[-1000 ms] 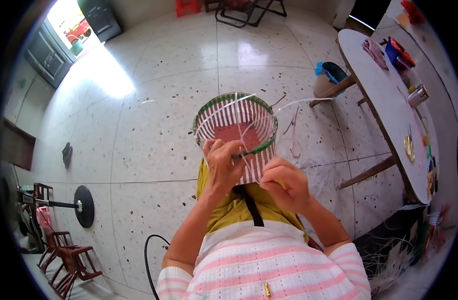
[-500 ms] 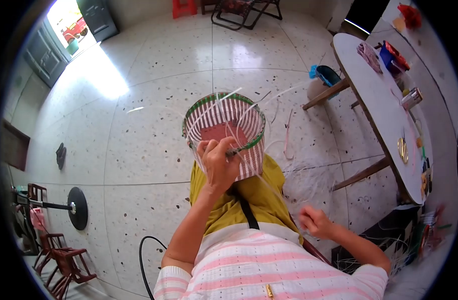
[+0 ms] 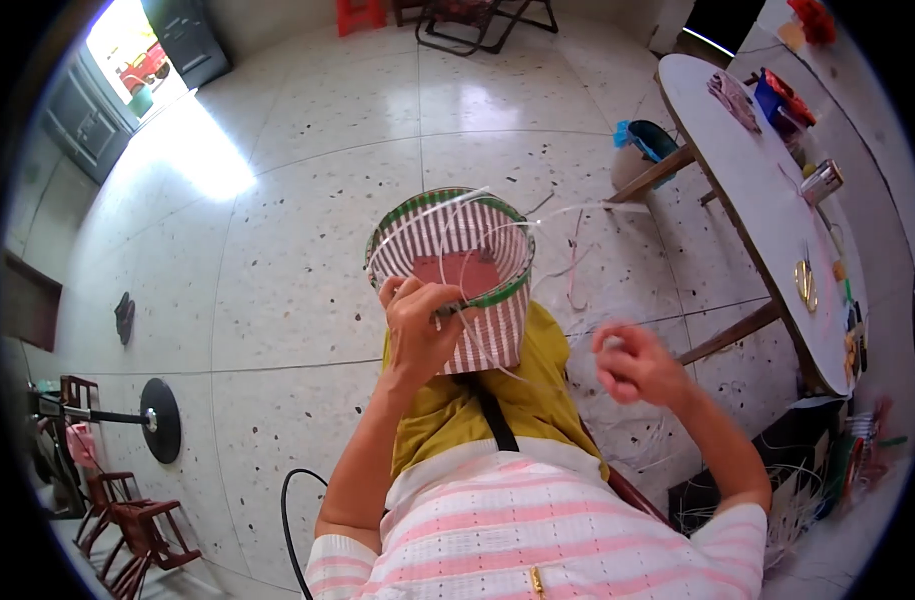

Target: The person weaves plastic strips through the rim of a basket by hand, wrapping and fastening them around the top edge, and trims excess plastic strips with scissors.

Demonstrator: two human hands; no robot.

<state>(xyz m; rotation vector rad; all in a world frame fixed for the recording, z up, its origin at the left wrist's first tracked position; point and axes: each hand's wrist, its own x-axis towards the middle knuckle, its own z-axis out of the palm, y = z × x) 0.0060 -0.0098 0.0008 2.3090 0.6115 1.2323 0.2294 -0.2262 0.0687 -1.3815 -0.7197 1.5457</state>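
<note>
A red-and-white striped woven basket (image 3: 495, 335) with a green rim stands upright against my lap. My left hand (image 3: 417, 322) is closed on the near left part of its rim, fingers over the edge and thumb pointing right. Thin clear plastic strips (image 3: 492, 350) hang loose from the rim, and some arc over the basket's mouth. My right hand (image 3: 637, 368) is raised to the right of the basket, apart from it. Its fingers are curled; whether a strip lies in them I cannot make out.
To the right stands a white table (image 3: 722, 170) with golden-handled scissors (image 3: 805, 287) and a tin can (image 3: 820, 183). A bucket (image 3: 642, 150) is by its leg. Loose strips (image 3: 807, 500) lie at lower right. Small wooden chairs (image 3: 142, 520) and a round black base (image 3: 160, 420) are left.
My right hand has risen from beside my hip to beside the basket. The loose strips have shifted, with one now reaching right. My left hand stays on the rim, the basket slightly turned.
</note>
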